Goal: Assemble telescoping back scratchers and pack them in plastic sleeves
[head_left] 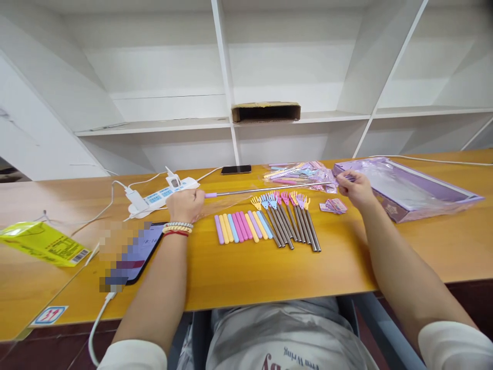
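One film-draped purple box (431, 180) — beside rod (269, 189) in right hand (357, 190)

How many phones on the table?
2: a dark, flat rectangular phone at the back of the yellow-brown table, and a black-edged, lit-screened rectangular phone at front left.

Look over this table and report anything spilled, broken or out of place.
I see no spill or obvious breakage. Only mildly untidy: the metal back scratchers lie in slanted, uneven bunches, while the coloured handles beside them form a neat row.
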A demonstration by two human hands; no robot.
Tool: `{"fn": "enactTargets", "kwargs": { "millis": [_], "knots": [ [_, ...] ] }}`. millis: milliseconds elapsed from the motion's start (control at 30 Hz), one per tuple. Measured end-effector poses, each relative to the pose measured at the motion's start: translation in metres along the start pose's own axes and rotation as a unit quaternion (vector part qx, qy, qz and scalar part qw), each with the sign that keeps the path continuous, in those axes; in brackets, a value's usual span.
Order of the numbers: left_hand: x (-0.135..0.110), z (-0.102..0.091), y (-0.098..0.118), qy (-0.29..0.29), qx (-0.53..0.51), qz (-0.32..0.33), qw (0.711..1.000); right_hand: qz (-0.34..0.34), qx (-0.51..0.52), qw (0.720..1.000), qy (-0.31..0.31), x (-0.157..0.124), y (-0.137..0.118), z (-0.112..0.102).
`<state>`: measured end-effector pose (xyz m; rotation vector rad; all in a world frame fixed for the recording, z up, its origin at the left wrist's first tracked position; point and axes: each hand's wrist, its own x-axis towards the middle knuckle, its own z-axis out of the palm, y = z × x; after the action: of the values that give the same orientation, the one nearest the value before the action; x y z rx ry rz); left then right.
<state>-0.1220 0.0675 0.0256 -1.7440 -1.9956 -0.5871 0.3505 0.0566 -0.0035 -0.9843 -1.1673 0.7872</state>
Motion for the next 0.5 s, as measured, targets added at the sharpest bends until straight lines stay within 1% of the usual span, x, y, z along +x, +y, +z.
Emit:
{"fn": "enactTargets", "kwargs": {
  "millis": [33, 100, 200, 333, 433, 500],
  "knots": [
    [0.003, 0.003, -0.008, 0.013, 0.003, -0.003, 1.0, 0.012, 0.005, 1.0, 0.014, 0.002, 0.0, -0.012],
    [0.006, 0.007, -0.021, 0.039, 0.007, -0.007, 0.999, 0.023, 0.01, 0.999, 0.036, 0.004, 0.0, -0.03],
    [0.008, 0.009, -0.036, 0.074, 0.009, -0.026, 0.997, 0.01, 0.017, 0.996, 0.084, 0.004, -0.003, -0.043],
    [0.009, 0.009, -0.051, 0.096, 0.008, -0.041, 0.994, -0.013, 0.03, 0.988, 0.154, 0.005, -0.007, -0.053],
    [0.009, 0.01, -0.053, 0.111, 0.002, -0.05, 0.993, -0.03, 0.035, 0.972, 0.231, 0.007, -0.008, -0.053],
    [0.009, 0.012, -0.052, 0.116, -0.005, -0.051, 0.992, -0.04, 0.022, 0.963, 0.264, 0.007, -0.01, -0.051]
  ]
}}
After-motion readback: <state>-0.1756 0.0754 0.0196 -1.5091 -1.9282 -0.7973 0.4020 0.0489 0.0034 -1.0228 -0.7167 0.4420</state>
